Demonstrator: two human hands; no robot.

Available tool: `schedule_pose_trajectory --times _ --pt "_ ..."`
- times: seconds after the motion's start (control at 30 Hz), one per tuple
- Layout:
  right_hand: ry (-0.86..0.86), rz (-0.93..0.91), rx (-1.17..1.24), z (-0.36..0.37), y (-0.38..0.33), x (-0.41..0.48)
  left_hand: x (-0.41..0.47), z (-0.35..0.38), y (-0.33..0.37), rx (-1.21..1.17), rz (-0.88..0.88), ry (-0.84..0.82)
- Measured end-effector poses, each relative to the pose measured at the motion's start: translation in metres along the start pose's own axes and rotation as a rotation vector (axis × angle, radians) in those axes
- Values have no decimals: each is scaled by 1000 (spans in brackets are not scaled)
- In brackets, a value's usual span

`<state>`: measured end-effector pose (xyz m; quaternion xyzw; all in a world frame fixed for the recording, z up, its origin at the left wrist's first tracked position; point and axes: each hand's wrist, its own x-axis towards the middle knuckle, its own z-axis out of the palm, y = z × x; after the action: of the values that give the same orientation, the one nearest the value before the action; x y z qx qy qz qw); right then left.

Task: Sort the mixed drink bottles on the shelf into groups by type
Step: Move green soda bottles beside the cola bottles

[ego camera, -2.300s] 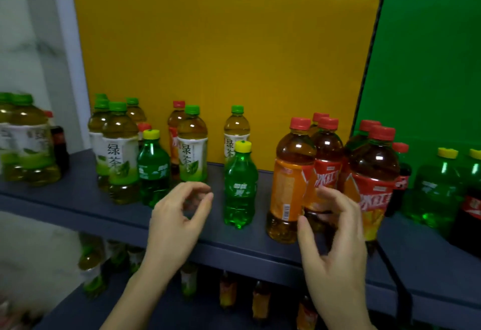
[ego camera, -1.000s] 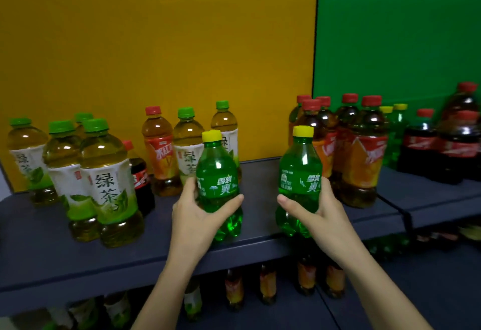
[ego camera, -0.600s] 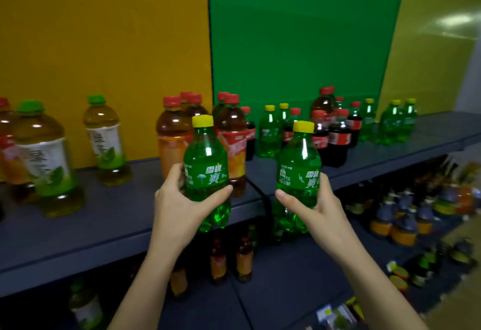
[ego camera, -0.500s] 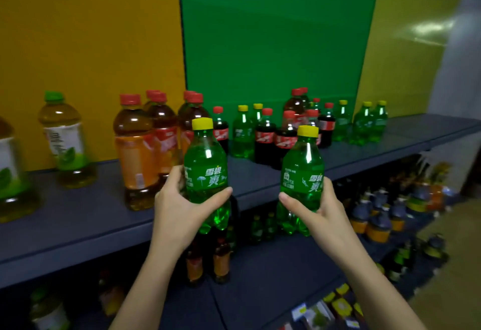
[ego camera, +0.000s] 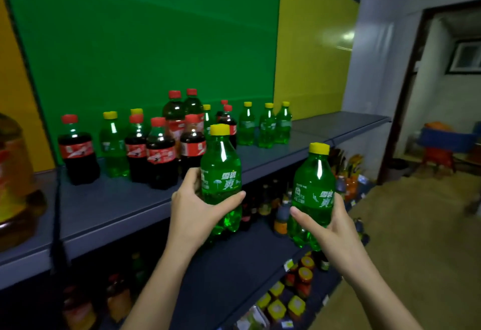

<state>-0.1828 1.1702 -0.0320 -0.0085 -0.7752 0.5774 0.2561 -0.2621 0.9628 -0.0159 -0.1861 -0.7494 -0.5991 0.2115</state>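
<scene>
Gripping one green soda bottle each, both hands are raised in front of the shelf (ego camera: pixel 263 159). The left hand (ego camera: pixel 194 212) wraps the lower body of the left green bottle (ego camera: pixel 221 173), thumb across the front under the label, fingers curled behind. The right hand (ego camera: pixel 331 228) closes round the right green bottle (ego camera: pixel 313 194) the same way, thumb in front. Both bottles are upright, clear green plastic with a glossy sheen, rounded shoulders, lobed bases and yellow screw caps. Beyond the left hand, dark cola bottles (ego camera: pixel 160 152) with red caps stand mixed with more green ones on the smooth grey-blue shelf; beyond both hands, three green bottles (ego camera: pixel 266 127) stand grouped.
</scene>
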Motion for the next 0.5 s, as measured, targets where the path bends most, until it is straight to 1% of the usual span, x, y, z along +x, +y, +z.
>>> schedule_pose_trajectory --times 0.23,0.5 --pt "72 -30 -41 -55 54 91 68 118 -25 -23 13 -31" --pt "59 -105 -111 -96 96 215 159 215 -58 75 3 57"
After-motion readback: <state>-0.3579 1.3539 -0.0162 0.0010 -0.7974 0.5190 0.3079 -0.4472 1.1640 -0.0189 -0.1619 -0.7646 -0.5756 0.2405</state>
